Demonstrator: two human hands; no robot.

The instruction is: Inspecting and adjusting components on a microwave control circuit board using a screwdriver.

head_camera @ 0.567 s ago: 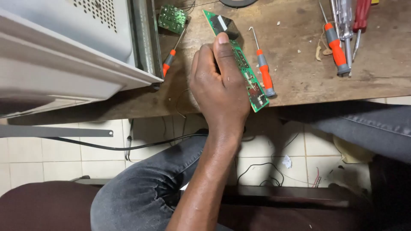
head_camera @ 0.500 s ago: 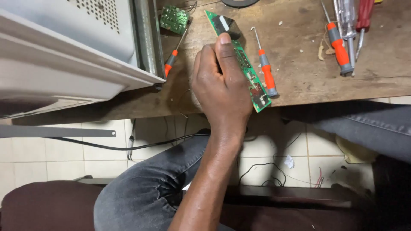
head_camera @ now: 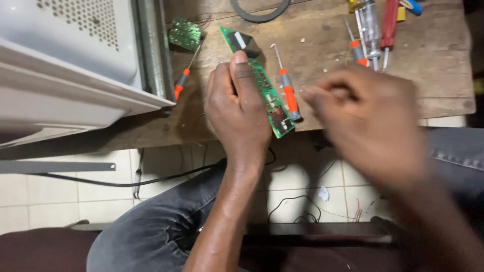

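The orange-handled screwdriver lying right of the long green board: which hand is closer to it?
Right. The blurred right hand has its fingertips just beside the orange-handled screwdriver, not clearly touching. The left hand presses on the long green circuit board, which lies between it and the screwdriver.

Left hand on long green circuit board; blurred right hand near orange-handled screwdriver.

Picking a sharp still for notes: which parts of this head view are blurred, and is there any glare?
Head view: right hand smeared by motion blur; left hand, circuit board and screwdriver sharp; lighting even, no strong glare.
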